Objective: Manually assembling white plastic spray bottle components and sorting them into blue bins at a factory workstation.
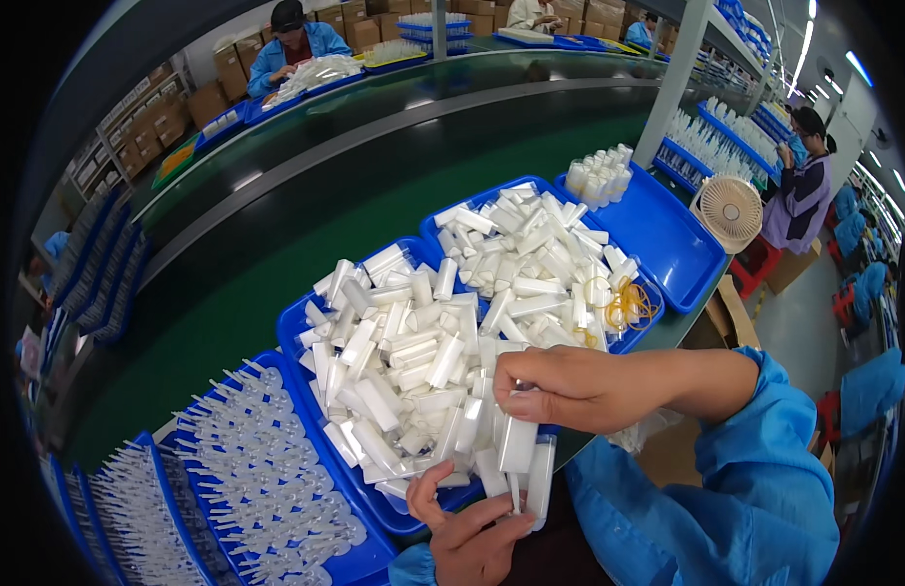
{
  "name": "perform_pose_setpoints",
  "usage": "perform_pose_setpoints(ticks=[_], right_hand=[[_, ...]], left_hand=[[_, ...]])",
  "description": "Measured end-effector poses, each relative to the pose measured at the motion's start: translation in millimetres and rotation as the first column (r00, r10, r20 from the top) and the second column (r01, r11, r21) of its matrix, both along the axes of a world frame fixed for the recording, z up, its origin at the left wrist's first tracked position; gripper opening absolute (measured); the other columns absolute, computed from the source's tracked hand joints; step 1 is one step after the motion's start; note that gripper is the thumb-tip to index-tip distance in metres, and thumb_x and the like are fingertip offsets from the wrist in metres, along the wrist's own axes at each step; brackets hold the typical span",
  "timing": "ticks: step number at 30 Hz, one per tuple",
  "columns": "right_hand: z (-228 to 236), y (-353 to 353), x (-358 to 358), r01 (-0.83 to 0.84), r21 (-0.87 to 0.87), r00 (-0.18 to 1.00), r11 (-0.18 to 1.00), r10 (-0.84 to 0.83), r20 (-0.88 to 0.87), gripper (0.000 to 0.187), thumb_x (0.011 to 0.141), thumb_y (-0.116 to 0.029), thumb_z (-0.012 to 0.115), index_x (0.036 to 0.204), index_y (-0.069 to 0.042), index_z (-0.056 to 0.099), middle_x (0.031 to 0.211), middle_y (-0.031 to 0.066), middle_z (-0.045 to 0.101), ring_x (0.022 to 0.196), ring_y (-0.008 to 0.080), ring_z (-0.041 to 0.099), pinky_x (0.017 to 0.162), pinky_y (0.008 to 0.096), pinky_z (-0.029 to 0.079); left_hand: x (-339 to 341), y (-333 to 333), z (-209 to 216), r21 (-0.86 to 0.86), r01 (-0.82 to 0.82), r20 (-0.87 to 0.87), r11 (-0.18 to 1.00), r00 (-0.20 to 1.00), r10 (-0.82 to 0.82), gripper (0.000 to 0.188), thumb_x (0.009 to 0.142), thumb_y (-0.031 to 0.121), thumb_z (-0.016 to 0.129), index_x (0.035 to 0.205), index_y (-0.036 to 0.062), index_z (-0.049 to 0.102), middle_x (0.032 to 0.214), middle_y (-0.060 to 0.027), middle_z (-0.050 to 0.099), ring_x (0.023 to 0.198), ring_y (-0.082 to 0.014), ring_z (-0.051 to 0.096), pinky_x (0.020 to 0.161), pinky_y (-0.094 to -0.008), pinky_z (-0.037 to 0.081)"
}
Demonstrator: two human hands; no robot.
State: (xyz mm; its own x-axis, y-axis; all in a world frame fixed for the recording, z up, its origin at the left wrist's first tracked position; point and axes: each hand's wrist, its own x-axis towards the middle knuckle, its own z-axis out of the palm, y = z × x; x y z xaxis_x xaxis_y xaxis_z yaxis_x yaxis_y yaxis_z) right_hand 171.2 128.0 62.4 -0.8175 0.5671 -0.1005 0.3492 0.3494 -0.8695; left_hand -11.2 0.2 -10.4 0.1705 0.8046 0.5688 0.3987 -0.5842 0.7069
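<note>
My right hand (569, 387) is closed in a pinch on the upper end of a white plastic block (517, 444), which points downward. From below, my left hand (477, 537) reaches up with bent fingers around a thin white stem (516, 493) under that block. Beside the stem stands a clear case with a white insert (541, 481), touching or very near the left fingertips; what holds it is hidden. Just beyond my hands, a blue tray (298, 363) is heaped with similar white blocks in clear sleeves (413, 342).
A second blue tray (433, 223) holds more white pieces and yellow rubber bands (628, 305). White cylinders (599, 178) stand by another blue tray (672, 244). Stemmed white parts (267, 469) fill trays at left. A fan (731, 213) sits at right; co-workers sit across the green conveyor (247, 234).
</note>
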Motion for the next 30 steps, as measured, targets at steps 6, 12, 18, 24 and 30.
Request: perform_pose_setpoints(ticks=[6,12,18,24,30], right_hand=[[5.6,0.2,3.5,-0.123,0.054,0.992,0.991,0.122,0.016,0.025,0.094,-0.031,0.036,0.095,-0.007,0.044,0.076,0.0166,0.053,0.077,0.0342,0.048,0.072,0.0427,0.038],[4.4,-9.9,2.8,-0.116,0.150,0.993,0.982,0.113,0.027,0.021,0.093,-0.027,0.040,0.093,-0.007,0.045,0.079,0.0164,0.053,0.078,0.0364,0.048,0.075,0.0430,0.037],[-1.2,-18.0,4.2,-0.098,0.158,0.995,0.982,0.099,0.005,0.016,0.091,-0.022,0.044,0.092,-0.006,0.046,0.080,0.0127,0.054,0.077,0.0330,0.049,0.076,0.0415,0.035],[-20.1,-40.2,2.5,-0.160,0.220,0.983,0.962,0.176,-0.054,0.013,0.091,-0.021,0.044,0.088,-0.008,0.048,0.085,0.0057,0.049,0.078,0.0238,0.046,0.076,0.0341,0.030],[-16.0,-54.4,7.3,-0.116,0.304,0.940,0.946,0.203,-0.272,0.012,0.090,-0.020,0.045,0.086,-0.009,0.047,0.083,0.0059,0.048,0.081,0.0227,0.047,0.075,0.0376,0.029]], left_hand=[[2.5,-2.1,-3.4,0.149,0.004,-0.110,0.989,0.994,0.013,0.016,0.072,0.025,0.068,0.077,0.0103,0.064,0.083,-0.0046,0.060,0.098,-0.0327,0.051,0.092,-0.0513,0.027],[2.8,-3.3,10.5,0.004,0.072,-0.068,0.997,0.995,-0.071,0.009,0.065,0.007,0.065,0.072,0.0134,0.063,0.079,-0.0045,0.059,0.100,-0.0389,0.048,0.091,-0.0542,0.024],[4.8,-3.0,0.8,0.137,0.052,0.036,0.989,0.998,-0.058,0.010,0.071,0.016,0.066,0.068,0.0109,0.059,0.100,-0.0138,0.054,0.109,-0.0440,0.041,0.093,-0.0566,0.027],[6.3,-8.9,-10.3,0.097,-0.137,0.054,0.986,0.990,0.132,0.031,0.076,0.035,0.068,0.089,0.0116,0.053,0.112,-0.0192,0.044,0.112,-0.0469,0.037,0.091,-0.0584,0.029],[12.0,-22.2,-12.8,-0.371,0.228,0.621,0.900,0.782,0.058,0.095,0.047,0.034,0.086,0.119,0.0052,0.031,0.113,-0.0150,0.044,0.098,-0.0237,0.051,0.089,-0.0375,0.041]])
